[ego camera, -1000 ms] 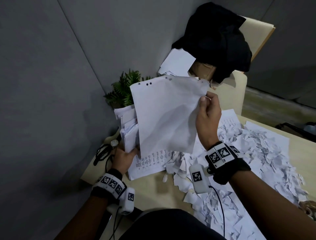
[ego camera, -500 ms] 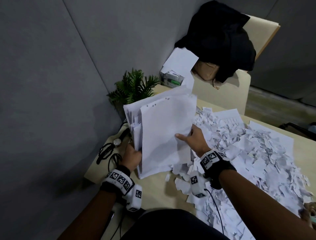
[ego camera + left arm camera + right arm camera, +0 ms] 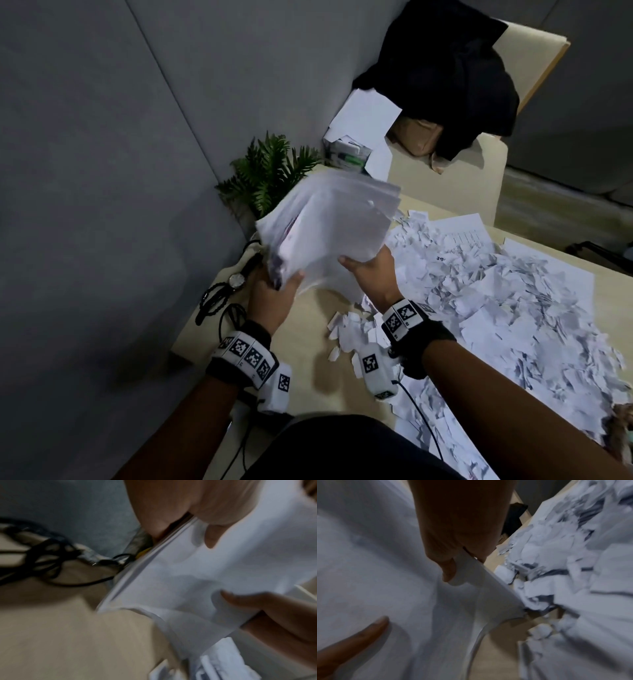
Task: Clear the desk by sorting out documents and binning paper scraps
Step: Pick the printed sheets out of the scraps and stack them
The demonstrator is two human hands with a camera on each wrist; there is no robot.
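Gripping the stack of documents (image 3: pixel 329 233) — left hand (image 3: pixel 270 301), right hand (image 3: pixel 373 274) — paper scraps (image 3: pixel 513 308) beside.

Free room: bare desk (image 3: pixel 301 356) strip, lower centre of the head view, between the wrists.
Obstacles: scraps (image 3: pixel 496 308) fill the right half; watch (image 3: pixel 236 281) and cables (image 3: pixel 219 308) at left edge; plant (image 3: pixel 270 171) and wall (image 3: pixel 102 171) behind.

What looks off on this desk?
Torn paper scraps are heaped loose across the right of the desk, over whole sheets. The paper stack held by the left hand and right hand is fanned, its edges not squared. A wristwatch lies among tangled black cords.
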